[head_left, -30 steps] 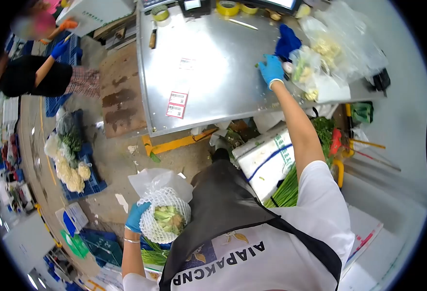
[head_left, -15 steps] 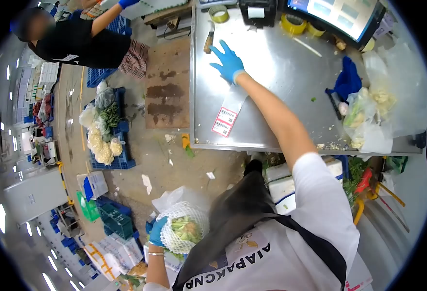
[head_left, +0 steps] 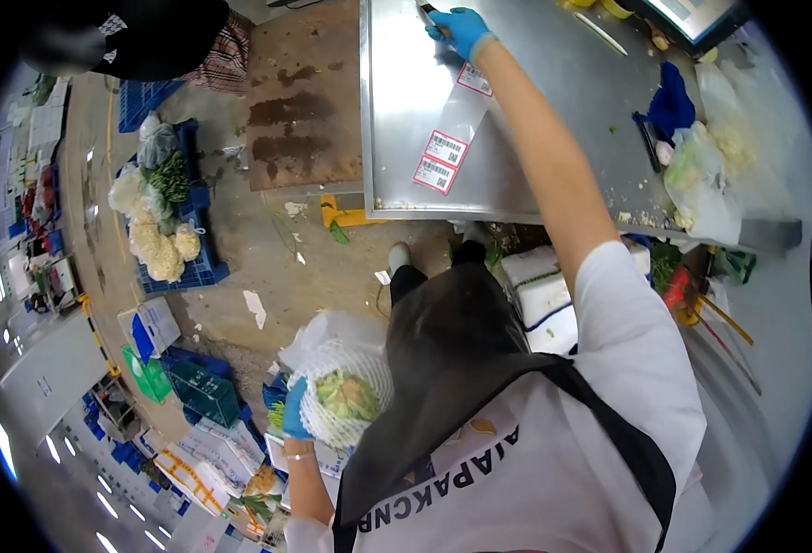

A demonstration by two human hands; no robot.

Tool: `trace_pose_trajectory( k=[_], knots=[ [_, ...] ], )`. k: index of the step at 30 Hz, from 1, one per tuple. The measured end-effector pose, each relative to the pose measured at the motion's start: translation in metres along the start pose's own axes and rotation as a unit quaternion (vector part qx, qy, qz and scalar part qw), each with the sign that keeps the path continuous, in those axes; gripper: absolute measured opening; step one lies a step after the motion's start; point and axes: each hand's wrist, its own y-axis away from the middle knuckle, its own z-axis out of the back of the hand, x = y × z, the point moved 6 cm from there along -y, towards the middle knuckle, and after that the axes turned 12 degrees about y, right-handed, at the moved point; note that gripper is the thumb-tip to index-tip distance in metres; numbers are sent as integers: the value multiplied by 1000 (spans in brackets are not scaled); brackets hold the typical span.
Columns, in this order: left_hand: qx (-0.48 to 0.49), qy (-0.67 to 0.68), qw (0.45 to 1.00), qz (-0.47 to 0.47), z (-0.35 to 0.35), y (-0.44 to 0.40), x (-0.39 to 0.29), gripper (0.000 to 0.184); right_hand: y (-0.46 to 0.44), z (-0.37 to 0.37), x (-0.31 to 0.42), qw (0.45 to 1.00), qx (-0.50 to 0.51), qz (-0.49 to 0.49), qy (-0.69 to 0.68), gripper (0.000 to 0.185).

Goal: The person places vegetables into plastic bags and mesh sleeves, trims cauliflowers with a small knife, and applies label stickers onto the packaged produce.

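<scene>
My left hand (head_left: 296,408), in a blue glove, holds a cauliflower (head_left: 348,394) wrapped in white foam netting, low beside my apron. Its leafy, cut side faces up, and a clear plastic bag (head_left: 328,334) hangs around the net's far edge. Over the far left part of the metal table, my gloved right hand (head_left: 462,30) is closed around a knife (head_left: 431,13), whose handle is mostly hidden by the fingers. Red-edged printed labels (head_left: 441,161) lie on the table nearer to me, and another label (head_left: 474,79) is beside my right wrist.
The metal table (head_left: 535,198) carries a blue cloth (head_left: 670,101), a white pen (head_left: 600,32) and bagged vegetables (head_left: 696,170). A co-worker (head_left: 162,32) stands at the upper left. Bagged cauliflowers (head_left: 159,247) sit on a blue pallet (head_left: 205,274). A foam box (head_left: 540,276) is below the table.
My right hand has moved from the blue cloth across the table to the knife and closed on it. My left hand still holds the netted cauliflower. The view has shifted.
</scene>
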Motion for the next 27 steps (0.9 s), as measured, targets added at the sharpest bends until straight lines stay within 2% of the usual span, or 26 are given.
trace_pose_trajectory(
  k=[1,2,3,4,5,7,8,9,10,12,14,16,17,20,21,22,24,25,27],
  knots=[
    [13,-4,1000,18,3,-20,-9,44,3,16,0,979,125,158,9,28],
    [28,-8,999,36,2,-39,-18,44,93,9,38,949,96,285,94,27],
    [47,-8,996,81,-5,-56,-26,44,134,18,29,925,54,363,96,41],
    [67,-7,990,126,-15,-74,-30,44,181,21,24,968,79,230,-59,43],
    [91,-46,986,130,-39,-79,-38,43,237,17,13,968,98,84,-213,46],
    [102,-89,976,170,-77,-84,-50,43,327,3,-7,984,132,50,-111,53],
    [109,-113,970,184,-87,-92,-58,43,364,-11,-23,977,144,19,-154,56],
    [129,-132,965,187,-105,-93,-62,43,399,-25,-32,980,148,-39,-131,54],
    [149,-152,959,189,-123,-92,-67,43,420,-39,-48,967,210,-50,-138,48],
    [188,-192,945,189,-150,-90,-73,43,456,-58,-76,972,177,-113,-104,30],
    [229,-231,927,185,-171,-89,-72,43,478,-77,-88,968,204,-145,-6,27],
    [238,-253,918,192,-184,-76,-64,43,489,-97,-76,974,182,-83,105,26],
    [242,-266,914,188,-187,-70,-58,43,495,-103,-67,968,186,-95,135,27],
    [222,-276,912,208,-183,-65,-48,40,502,-118,-54,975,172,5,139,26],
    [205,-281,912,219,-182,-59,-46,39,507,-124,-43,972,150,90,155,27],
    [226,-290,907,207,-187,-53,-45,37,508,-129,-57,975,179,91,101,28],
    [256,-334,887,191,-186,-53,-46,37,519,-130,-69,970,189,-10,153,28],
    [259,-337,886,188,-189,-47,-45,37,521,-131,-75,971,164,0,177,30],
    [267,-348,881,180,-194,-40,-45,38,529,-139,-81,948,175,23,265,33]
  ],
)
